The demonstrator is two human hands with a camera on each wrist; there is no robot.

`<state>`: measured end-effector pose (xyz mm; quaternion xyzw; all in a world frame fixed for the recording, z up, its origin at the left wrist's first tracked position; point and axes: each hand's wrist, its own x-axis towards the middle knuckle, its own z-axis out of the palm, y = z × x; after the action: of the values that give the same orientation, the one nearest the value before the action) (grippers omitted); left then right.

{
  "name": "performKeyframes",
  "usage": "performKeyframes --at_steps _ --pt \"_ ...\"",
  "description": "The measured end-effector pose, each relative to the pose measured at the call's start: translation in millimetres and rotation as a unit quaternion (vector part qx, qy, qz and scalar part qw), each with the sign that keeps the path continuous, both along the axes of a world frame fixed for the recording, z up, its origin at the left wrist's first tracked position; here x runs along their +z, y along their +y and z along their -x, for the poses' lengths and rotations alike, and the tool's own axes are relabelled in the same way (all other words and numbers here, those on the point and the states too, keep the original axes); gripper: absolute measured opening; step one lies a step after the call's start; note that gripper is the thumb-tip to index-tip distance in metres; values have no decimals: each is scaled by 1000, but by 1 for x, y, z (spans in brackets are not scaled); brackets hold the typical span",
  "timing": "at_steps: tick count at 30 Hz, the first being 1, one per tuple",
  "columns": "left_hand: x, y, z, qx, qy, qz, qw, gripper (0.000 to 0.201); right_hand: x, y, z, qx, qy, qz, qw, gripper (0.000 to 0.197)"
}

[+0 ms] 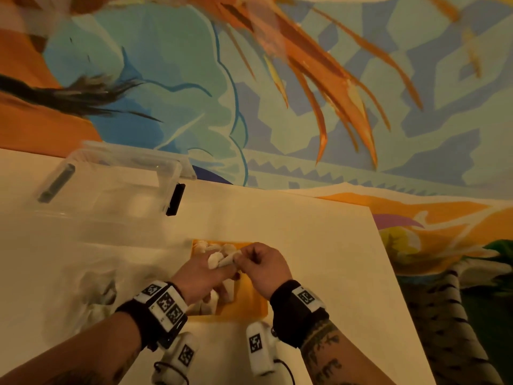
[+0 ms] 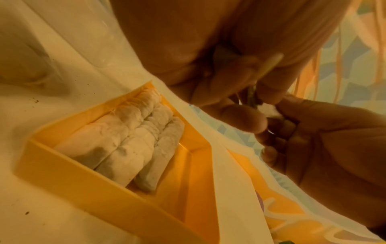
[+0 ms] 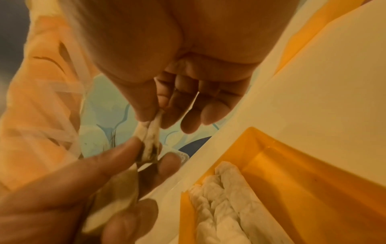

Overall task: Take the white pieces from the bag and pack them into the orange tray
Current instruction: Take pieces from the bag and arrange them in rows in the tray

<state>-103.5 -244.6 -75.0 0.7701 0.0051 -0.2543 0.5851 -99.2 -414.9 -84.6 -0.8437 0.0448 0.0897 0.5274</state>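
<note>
The orange tray (image 1: 249, 304) lies on the table in front of me, with several white pieces (image 2: 125, 145) packed in rows along one side; the other side is bare orange floor (image 3: 303, 181). Both hands hover just above it. My left hand (image 1: 222, 269) holds a few white pieces (image 3: 117, 189) in its curled fingers. With thumb and forefinger, my right hand (image 1: 241, 259) pinches the top of one white piece (image 3: 149, 130), whose lower end still sits between the left fingertips (image 3: 125, 148). The clear plastic bag (image 1: 94, 290) lies crumpled to the tray's left.
A clear plastic box (image 1: 111, 184) with a black latch (image 1: 175, 200) and a dark cylinder (image 1: 57, 183) stands at the back left. The pale table top (image 1: 305, 245) ends at the right, over a colourful patterned surface (image 1: 430, 232).
</note>
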Motion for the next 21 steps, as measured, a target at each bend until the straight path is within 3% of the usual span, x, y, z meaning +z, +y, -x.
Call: performKeyframes --at_steps 4,7,12,16,21 --pt "7 0 2 30 -42 -47 998 17 2 -10 -6 -15 5 -27 1000 13" --pt "6 0 2 39 -44 -31 998 13 8 -10 -7 2 8 -65 998 7" --pt "-4 2 -2 93 -27 -19 995 14 14 -4 -8 -33 22 -143 989 25" --pt "-7 5 -3 88 -21 -13 996 18 9 3 -8 9 18 -79 997 13" --pt "-7 10 -5 75 -35 -46 995 8 2 6 -10 -15 -12 -42 999 9"
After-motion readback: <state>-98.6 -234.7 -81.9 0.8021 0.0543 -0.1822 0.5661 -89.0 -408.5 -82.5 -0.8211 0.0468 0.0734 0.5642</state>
